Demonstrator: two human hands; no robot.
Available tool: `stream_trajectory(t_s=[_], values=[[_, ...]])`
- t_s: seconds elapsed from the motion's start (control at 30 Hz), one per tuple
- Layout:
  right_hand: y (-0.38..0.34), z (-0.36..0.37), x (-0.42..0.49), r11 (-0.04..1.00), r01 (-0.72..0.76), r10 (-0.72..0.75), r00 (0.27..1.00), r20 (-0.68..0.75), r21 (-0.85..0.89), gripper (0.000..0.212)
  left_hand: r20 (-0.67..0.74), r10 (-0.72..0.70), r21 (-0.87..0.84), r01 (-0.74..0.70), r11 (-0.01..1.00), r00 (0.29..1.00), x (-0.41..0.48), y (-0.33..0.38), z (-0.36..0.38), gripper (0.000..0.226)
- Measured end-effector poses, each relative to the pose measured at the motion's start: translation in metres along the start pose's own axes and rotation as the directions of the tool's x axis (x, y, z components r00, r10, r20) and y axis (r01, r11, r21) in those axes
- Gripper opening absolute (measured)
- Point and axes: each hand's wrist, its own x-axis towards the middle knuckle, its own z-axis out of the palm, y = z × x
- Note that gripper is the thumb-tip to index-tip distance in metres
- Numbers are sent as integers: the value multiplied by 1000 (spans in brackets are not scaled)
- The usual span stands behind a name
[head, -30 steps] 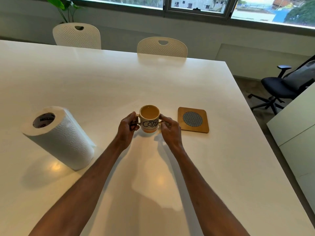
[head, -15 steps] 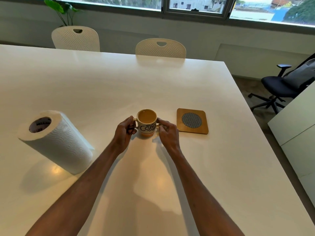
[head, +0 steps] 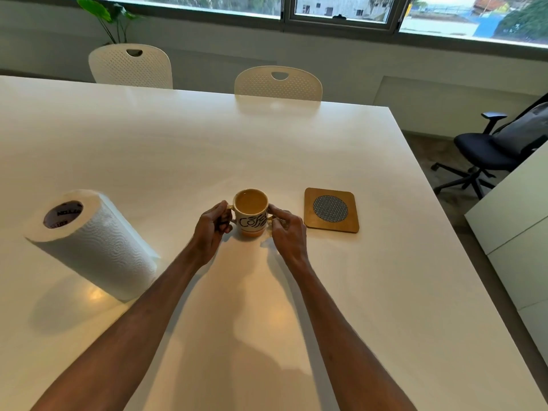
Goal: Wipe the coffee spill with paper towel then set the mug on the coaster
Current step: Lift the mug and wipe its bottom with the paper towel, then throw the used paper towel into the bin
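A cream mug point(head: 251, 213) with black "Coffee" lettering and an orange base stands upright on the white table point(head: 178, 143), with liquid inside. My left hand point(head: 211, 229) grips its handle on the left side. My right hand point(head: 287, 231) touches the mug's right side with its fingertips. A square wooden coaster point(head: 331, 210) with a round woven insert lies flat just right of the mug, apart from it. A paper towel roll point(head: 92, 243) lies on its side at the left. I see no clear spill on the table.
Two cream perforated chairs point(head: 278, 83) stand at the table's far edge. The table's right edge drops to the floor, where a black office chair point(head: 492, 149) stands. A white cabinet point(head: 519, 232) is at the right. A plant point(head: 109, 16) stands far left.
The mug sits a little lower and nearer to me in view than one second ago. Both hands stay on the mug. The view has tilted slightly.
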Motion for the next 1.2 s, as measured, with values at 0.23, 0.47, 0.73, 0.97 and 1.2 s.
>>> stream_trajectory(t_s=[0.23,0.47,0.73,0.97,1.2], values=[[-1,0,-3,1000,3,-3,1000,-8,-12,47,-27,193,428,-163,889,981,-9,5,1,36],[-3,2,-10,998,-10,9,1000,-5,-57,51,-91,379,730,-197,655,921,-24,0,11,33],[-2,-9,-40,988,-42,42,999,-1,-151,48,-11,381,893,-162,419,924,-67,-31,19,73],[-5,-27,-81,987,17,-4,997,79,-163,29,29,464,962,-151,227,885,-125,-56,45,82],[-1,-54,-124,990,20,-6,994,105,-137,29,147,497,905,-319,281,855,-177,-76,75,64]])
